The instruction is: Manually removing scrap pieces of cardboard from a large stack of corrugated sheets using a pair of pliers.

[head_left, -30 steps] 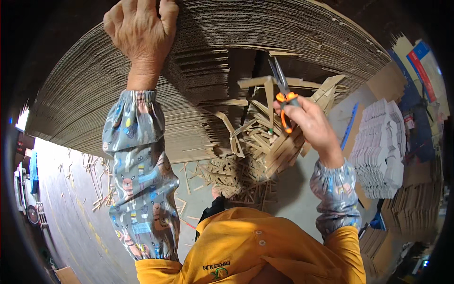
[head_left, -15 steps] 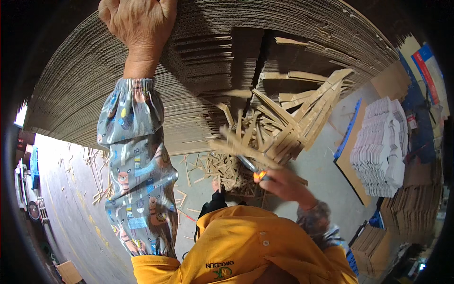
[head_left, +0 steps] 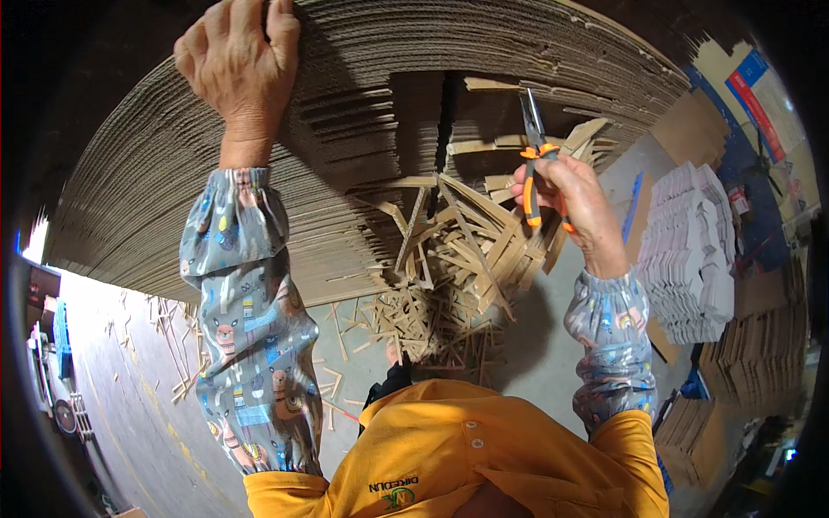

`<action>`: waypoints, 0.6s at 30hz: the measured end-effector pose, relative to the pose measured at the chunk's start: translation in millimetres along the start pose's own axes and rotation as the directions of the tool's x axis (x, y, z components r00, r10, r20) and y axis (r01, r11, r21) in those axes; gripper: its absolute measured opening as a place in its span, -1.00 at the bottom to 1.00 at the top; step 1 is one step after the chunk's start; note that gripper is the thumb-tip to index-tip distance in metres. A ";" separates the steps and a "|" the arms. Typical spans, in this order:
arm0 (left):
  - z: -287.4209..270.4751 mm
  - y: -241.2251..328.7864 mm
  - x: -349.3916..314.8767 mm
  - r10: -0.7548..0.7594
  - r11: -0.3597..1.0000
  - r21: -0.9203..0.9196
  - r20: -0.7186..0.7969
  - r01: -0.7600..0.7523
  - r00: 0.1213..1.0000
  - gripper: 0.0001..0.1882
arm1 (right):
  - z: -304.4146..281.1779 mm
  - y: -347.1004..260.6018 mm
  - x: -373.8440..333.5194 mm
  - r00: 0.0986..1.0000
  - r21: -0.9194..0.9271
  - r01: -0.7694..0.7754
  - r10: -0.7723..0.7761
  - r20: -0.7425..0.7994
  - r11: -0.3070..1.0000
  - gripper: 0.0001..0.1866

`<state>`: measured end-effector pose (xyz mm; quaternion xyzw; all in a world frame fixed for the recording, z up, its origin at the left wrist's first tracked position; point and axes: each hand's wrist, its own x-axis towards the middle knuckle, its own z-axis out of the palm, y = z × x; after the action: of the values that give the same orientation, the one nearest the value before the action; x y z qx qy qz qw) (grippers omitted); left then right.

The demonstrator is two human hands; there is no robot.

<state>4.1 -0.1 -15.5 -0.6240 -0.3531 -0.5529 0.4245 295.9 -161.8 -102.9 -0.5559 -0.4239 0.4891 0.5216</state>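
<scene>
My right hand [head_left: 574, 194] is closed round long-nose pliers [head_left: 534, 129] with orange and black handles. Their jaws point up toward the face of a tall cardboard stack [head_left: 345, 186], close to a torn strip sticking out of it; I cannot tell if they touch. My left hand [head_left: 237, 65] rests on the stack's top edge, fingers stretched forward and thumb apart, with the fingertips partly cut off by the picture's edge. Below the pliers, bent cardboard strips [head_left: 484, 242] hang from the stack's notched face. A heap of small cardboard scraps [head_left: 414, 319] lies under them.
Loose scraps [head_left: 177, 345] are scattered over the grey floor [head_left: 147, 414] at left. At right stands a stack of white cut sheets [head_left: 686, 250], with brown cardboard stacks [head_left: 751, 363] beyond it. A blue and red panel [head_left: 756, 112] leans behind.
My right hand has risen from near my body to the stack's face with the pliers. The strip near the pliers is gone from them. My left hand stays on the stack, its fingers showing more.
</scene>
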 end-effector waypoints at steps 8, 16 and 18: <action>1.3 4.8 11.1 0.045 0.999 0.020 -0.069 -0.044 0.997 -0.78 | -38.6 142.8 -79.4 0.983 -0.272 -0.130 0.088 -0.160 0.953 -0.63; 1.1 -13.0 0.0 0.009 1.000 0.023 -0.012 -0.008 1.000 -0.78 | -25.4 51.0 -81.8 0.977 -0.400 -0.074 0.147 0.154 0.913 -0.66; 20.9 -46.0 -12.1 0.096 0.990 0.103 -0.046 -0.091 0.994 -0.64 | -24.9 21.0 -67.9 0.980 -0.018 -0.156 0.157 0.121 0.988 -0.66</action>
<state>-31.3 37.4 -21.6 -0.6033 -0.3398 -0.5296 0.4899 308.5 -234.6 -117.5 -0.5587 -0.4121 0.5600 0.4522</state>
